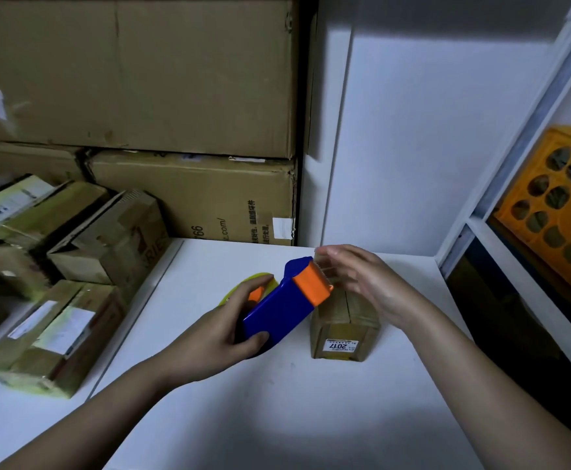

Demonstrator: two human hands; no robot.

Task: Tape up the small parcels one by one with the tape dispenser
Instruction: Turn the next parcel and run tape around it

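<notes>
Blue tape dispenser [279, 308] sits gripped in the curled left hand [221, 329]; the right hand [362, 281], at its two o'clock, apparently pinches the tape end over the small parcel [343, 325]. Next: press tape down, pull across.

We see two bare forearms entering from the lower edge of the frame; the left hand [223, 325] and right hand [367, 281] wear no gloves, rings or watch, no sleeves
</notes>
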